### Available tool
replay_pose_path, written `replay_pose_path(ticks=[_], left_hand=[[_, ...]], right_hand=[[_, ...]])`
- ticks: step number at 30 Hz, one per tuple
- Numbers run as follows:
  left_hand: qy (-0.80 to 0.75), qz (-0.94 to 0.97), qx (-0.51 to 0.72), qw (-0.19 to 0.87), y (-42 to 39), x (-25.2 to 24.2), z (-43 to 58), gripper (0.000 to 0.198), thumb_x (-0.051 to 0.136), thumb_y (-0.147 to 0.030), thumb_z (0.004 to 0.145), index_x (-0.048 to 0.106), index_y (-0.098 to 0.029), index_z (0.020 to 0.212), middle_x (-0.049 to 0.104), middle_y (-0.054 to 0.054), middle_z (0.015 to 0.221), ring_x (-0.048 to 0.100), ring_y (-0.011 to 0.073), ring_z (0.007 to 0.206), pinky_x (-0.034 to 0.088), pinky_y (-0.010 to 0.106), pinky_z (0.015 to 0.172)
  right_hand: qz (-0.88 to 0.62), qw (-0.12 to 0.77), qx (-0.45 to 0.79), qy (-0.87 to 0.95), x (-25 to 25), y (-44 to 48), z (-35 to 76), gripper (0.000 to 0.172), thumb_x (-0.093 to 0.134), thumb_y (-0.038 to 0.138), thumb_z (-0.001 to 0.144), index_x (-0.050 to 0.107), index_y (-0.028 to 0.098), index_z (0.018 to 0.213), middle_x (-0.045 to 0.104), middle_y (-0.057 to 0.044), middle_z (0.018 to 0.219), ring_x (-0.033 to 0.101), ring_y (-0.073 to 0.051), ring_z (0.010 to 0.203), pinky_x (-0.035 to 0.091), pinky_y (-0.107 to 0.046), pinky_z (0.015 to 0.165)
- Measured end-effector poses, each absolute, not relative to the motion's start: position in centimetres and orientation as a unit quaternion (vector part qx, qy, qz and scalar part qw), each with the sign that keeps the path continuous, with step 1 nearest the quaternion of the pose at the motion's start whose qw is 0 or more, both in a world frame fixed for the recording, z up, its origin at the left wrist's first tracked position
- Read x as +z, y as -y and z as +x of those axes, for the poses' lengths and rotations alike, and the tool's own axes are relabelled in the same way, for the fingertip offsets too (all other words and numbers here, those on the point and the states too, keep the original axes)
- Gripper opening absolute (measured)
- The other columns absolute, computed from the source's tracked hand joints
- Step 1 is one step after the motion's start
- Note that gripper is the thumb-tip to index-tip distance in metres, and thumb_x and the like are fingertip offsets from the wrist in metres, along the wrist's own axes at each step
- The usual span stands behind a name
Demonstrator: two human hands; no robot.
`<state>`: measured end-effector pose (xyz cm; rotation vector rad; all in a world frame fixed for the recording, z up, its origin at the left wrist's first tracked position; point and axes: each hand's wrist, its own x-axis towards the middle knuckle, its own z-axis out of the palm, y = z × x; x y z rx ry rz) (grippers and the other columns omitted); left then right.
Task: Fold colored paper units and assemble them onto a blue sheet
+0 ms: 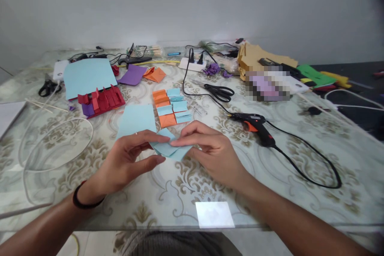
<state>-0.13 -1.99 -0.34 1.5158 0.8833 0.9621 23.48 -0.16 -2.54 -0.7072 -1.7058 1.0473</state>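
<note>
At the front of a patterned tabletop (129, 204), folded light blue paper (180, 155) is held between a person's left hand (121, 162) and right hand (217, 152). Both hands' fingers grasp it, the right ones pinching its far side and right end, the left index finger pressing on top with the thumb at the near edge. The fingers cover much of the middle, hiding some of the folds. Just behind, a light blue sheet (138, 118) loses its near edge behind the left hand. At right, a pixelated patch masks an item beside brown envelopes (264, 54); it is perhaps partly purple. A white sheet (10, 114) is cut off at the left border, and both forearms run out of the frame below. Patterned surface stretches from the paper to the tabletop's near edge, interrupted by a bright rectangle of light (214, 215). Orange and blue folded pieces (167, 120) bound the space behind the hands; a glue gun (258, 121) and its looping cord (338, 182) bound the right.
</note>
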Motion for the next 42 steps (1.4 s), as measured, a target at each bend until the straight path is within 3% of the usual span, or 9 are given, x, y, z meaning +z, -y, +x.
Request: replay_pose_path(ticks=[5,13,16,22,30,35,42], left_hand=[[-0.375,0.64,0.407,0.533,2.1,-0.1,-0.1,0.032,0.075,-0.015,0.091,0.08,-0.028,0.12,0.077,0.006,0.114,0.07,0.0192,0.104,0.057,0.027,0.092],[-0.416,0.647,0.461,0.443,2.3,-0.1,0.0,0.025,0.074,-0.01,0.087,0.087,-0.028,0.096,0.075,0.003,0.085,0.066,0.0149,0.079,0.053,0.024,0.07],[-0.425,0.654,0.464,0.42,2.3,-0.3,0.0,0.024,0.077,-0.01,0.085,0.087,-0.029,0.097,0.075,0.002,0.086,0.066,0.0144,0.078,0.052,0.024,0.071],[-0.407,0.67,0.472,0.403,2.6,-0.3,0.0,0.02,0.082,-0.011,0.083,0.085,-0.029,0.092,0.079,0.001,0.088,0.07,0.0154,0.084,0.055,0.025,0.077],[-0.422,0.648,0.483,0.411,2.9,-0.1,0.3,0.011,0.085,-0.016,0.082,0.08,-0.025,0.085,0.08,0.0,0.082,0.075,0.0149,0.074,0.059,0.024,0.07],[-0.451,0.605,0.467,0.461,2.9,-0.5,0.3,0.006,0.081,-0.024,0.088,0.077,-0.023,0.085,0.081,0.001,0.08,0.081,0.0201,0.077,0.065,0.027,0.071],[-0.467,0.601,0.465,0.451,3.2,-0.5,0.5,0.012,0.083,-0.029,0.087,0.076,-0.022,0.08,0.082,0.002,0.077,0.082,0.0211,0.074,0.066,0.026,0.069]], right_hand=[[-0.296,0.497,0.438,0.688,-2.6,0.0,23.4,0.044,0.068,0.0,0.087,0.084,0.036,0.106,0.067,0.0,0.095,0.066,-0.014,0.087,0.054,-0.029,0.075],[-0.306,0.486,0.406,0.711,-2.3,0.1,23.3,0.031,0.075,0.008,0.086,0.084,0.032,0.104,0.069,-0.003,0.105,0.069,-0.018,0.099,0.056,-0.035,0.088],[-0.304,0.486,0.384,0.724,-2.2,0.3,23.2,0.032,0.079,0.01,0.084,0.082,0.031,0.108,0.073,-0.004,0.109,0.07,-0.019,0.101,0.057,-0.035,0.09],[-0.311,0.512,0.347,0.721,-1.5,0.7,23.0,0.015,0.079,0.013,0.087,0.082,0.027,0.092,0.078,-0.004,0.095,0.074,-0.019,0.09,0.061,-0.034,0.082],[-0.356,0.51,0.447,0.643,-1.8,0.9,22.7,0.008,0.086,0.02,0.082,0.081,0.025,0.084,0.08,-0.001,0.087,0.073,-0.017,0.082,0.058,-0.031,0.078],[-0.384,0.491,0.531,0.574,-2.0,0.7,22.7,0.018,0.091,0.034,0.076,0.078,0.022,0.08,0.08,-0.003,0.087,0.074,-0.02,0.083,0.059,-0.034,0.08],[-0.394,0.481,0.57,0.537,-1.7,0.7,22.5,0.016,0.091,0.03,0.074,0.078,0.021,0.076,0.079,-0.003,0.085,0.073,-0.018,0.081,0.06,-0.034,0.08]])
